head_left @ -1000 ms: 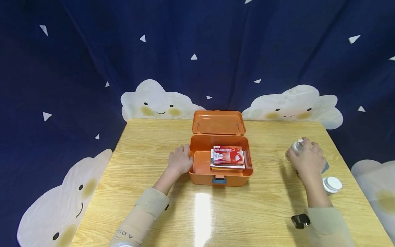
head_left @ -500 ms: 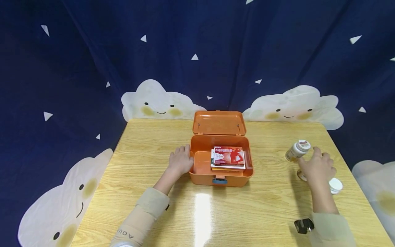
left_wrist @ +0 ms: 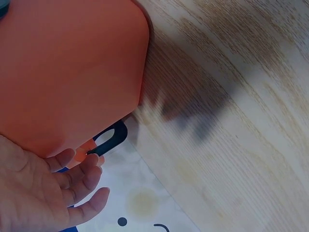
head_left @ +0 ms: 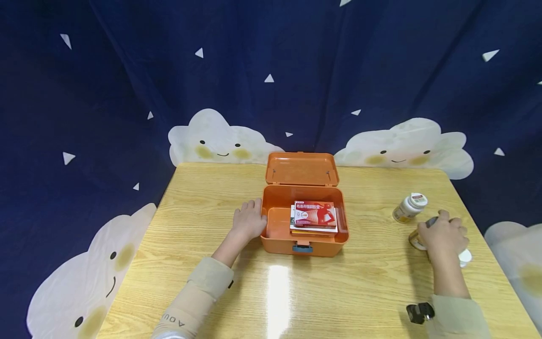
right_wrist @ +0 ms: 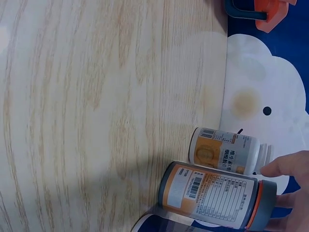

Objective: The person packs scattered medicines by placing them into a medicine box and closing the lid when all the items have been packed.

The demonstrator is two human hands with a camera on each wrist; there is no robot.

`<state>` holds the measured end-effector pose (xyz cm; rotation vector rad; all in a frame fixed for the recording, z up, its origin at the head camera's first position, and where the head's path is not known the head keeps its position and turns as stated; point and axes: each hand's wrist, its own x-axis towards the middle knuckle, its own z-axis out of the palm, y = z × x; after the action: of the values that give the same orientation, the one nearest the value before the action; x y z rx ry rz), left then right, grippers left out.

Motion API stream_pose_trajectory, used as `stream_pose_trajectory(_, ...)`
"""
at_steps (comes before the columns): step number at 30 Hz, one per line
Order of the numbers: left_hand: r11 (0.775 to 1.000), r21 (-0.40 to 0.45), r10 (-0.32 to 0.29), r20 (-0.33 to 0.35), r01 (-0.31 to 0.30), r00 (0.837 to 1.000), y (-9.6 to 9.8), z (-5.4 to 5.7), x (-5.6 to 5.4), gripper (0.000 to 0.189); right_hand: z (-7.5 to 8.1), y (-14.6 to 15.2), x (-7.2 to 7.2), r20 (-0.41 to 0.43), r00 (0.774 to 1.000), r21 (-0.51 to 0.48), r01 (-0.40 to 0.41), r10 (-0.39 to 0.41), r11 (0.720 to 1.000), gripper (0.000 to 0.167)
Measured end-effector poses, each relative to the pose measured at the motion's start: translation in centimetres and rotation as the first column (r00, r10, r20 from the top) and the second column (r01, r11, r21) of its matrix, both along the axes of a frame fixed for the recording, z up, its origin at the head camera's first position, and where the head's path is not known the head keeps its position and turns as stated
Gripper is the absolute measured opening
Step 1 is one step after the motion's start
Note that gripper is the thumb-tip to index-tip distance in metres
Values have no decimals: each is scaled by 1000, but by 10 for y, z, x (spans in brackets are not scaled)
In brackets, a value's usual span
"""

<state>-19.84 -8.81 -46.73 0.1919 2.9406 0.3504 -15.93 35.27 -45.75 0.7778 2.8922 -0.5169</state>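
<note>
My left hand (head_left: 249,220) holds the left wall of an open orange box (head_left: 281,245), thumb over the rim. Its fingers, loosely bent, lie along the outside of that wall in the left wrist view. Inside the box sits a stack of medicine boxes, a red and white one (head_left: 314,214) on top. Over at the right, my right hand (head_left: 446,238) reaches over a grey-lidded pill bottle (right_wrist: 210,195), fingers spread about its lid and the thumb slightly apart from it. Just behind stands a white pill bottle (head_left: 409,208) with an orange label.
A third bottle (head_left: 465,257) with a white lid stands at the far right, partly behind my right hand. The box's lid (head_left: 301,168) leans back, opened. A dark blue curtain (head_left: 237,66) with cloud shapes hangs behind the wooden table (head_left: 220,186).
My right hand has left the white pill bottle, which stays standing, and moved right and nearer to me, over the grey-lidded bottle. My left hand has stayed at the box.
</note>
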Motion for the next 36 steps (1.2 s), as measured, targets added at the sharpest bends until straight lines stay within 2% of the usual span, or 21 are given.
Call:
stream_pose_trajectory(15, 1000, 2, 5, 4, -5, 1000, 0, -2, 0, 44, -5, 5, 2, -49, 999, 2, 9, -9, 1000, 63)
stream_pose_trajectory(36, 1000, 12, 2, 11, -2, 1000, 0, 1, 0, 45, -7, 4, 4, -135, 991, -19, 5, -8, 1000, 61)
